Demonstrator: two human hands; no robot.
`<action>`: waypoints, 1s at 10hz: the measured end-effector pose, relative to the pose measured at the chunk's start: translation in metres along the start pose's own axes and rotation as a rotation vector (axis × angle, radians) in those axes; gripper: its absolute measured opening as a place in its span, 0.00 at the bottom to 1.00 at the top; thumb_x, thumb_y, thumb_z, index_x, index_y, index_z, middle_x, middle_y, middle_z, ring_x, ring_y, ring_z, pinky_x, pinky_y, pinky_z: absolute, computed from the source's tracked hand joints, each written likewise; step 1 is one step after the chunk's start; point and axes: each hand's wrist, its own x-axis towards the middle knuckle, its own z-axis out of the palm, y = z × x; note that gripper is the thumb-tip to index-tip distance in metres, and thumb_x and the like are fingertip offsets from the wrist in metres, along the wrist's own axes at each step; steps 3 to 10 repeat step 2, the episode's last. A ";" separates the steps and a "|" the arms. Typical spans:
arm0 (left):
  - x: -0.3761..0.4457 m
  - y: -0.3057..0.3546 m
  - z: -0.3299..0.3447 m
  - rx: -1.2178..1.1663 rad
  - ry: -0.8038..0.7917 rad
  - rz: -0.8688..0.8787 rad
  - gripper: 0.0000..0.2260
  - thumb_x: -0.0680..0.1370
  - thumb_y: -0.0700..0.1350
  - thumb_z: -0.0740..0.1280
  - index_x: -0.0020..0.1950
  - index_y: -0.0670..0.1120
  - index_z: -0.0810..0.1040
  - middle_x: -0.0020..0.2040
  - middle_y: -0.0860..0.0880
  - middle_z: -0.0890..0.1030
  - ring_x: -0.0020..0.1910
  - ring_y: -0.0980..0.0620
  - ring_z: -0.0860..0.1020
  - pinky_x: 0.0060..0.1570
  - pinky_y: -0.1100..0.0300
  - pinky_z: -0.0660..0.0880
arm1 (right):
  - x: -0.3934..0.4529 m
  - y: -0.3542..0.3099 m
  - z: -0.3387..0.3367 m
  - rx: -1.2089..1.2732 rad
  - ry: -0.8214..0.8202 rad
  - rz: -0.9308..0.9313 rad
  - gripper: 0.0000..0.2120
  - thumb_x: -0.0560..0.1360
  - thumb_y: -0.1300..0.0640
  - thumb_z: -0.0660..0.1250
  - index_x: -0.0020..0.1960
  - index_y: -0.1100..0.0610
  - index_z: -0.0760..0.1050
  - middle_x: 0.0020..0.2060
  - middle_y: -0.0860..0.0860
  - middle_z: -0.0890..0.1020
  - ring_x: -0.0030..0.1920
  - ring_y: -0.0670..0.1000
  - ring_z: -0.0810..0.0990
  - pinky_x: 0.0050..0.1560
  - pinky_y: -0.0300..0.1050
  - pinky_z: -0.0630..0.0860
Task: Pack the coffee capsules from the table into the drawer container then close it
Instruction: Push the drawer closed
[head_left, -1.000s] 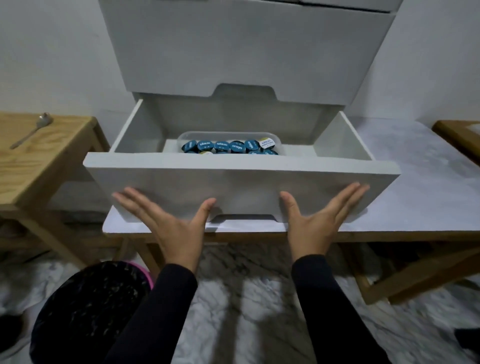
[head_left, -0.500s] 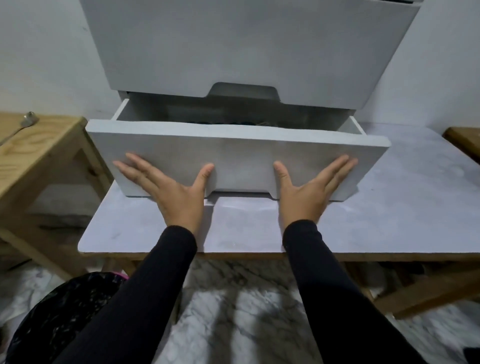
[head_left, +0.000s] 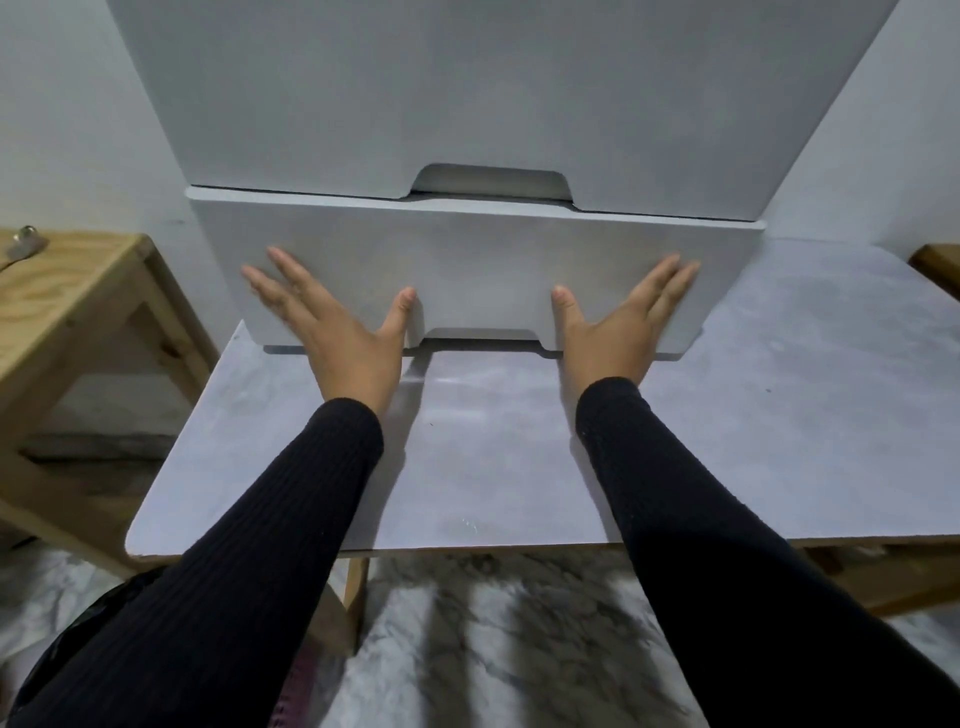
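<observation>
Both arms reach forward in black sleeves, side by side and well apart. The left hand (head_left: 337, 332) lies flat with fingers (head_left: 283, 280) straight and spread, thumb angled inward. The right hand (head_left: 618, 325) mirrors it, palm flat, fingers straight and closer together.

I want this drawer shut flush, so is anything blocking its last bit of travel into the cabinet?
Nothing visible does. The white drawer front sits nearly flush under the white upper drawer, with the left hand and right hand pressing flat on it.
</observation>
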 end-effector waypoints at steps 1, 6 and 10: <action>0.009 0.001 -0.005 0.056 -0.057 0.022 0.48 0.72 0.60 0.68 0.75 0.45 0.37 0.75 0.41 0.32 0.76 0.45 0.41 0.69 0.62 0.51 | 0.008 -0.006 -0.002 -0.091 -0.059 -0.003 0.48 0.71 0.46 0.69 0.74 0.63 0.40 0.75 0.58 0.39 0.76 0.54 0.44 0.74 0.48 0.57; -0.002 0.005 -0.021 0.086 -0.117 -0.010 0.40 0.76 0.55 0.64 0.76 0.46 0.40 0.77 0.43 0.37 0.76 0.48 0.45 0.66 0.65 0.49 | 0.005 -0.007 -0.017 -0.136 -0.135 0.020 0.44 0.73 0.49 0.67 0.75 0.61 0.41 0.76 0.56 0.40 0.76 0.53 0.48 0.72 0.46 0.60; -0.002 0.005 -0.021 0.086 -0.117 -0.010 0.40 0.76 0.55 0.64 0.76 0.46 0.40 0.77 0.43 0.37 0.76 0.48 0.45 0.66 0.65 0.49 | 0.005 -0.007 -0.017 -0.136 -0.135 0.020 0.44 0.73 0.49 0.67 0.75 0.61 0.41 0.76 0.56 0.40 0.76 0.53 0.48 0.72 0.46 0.60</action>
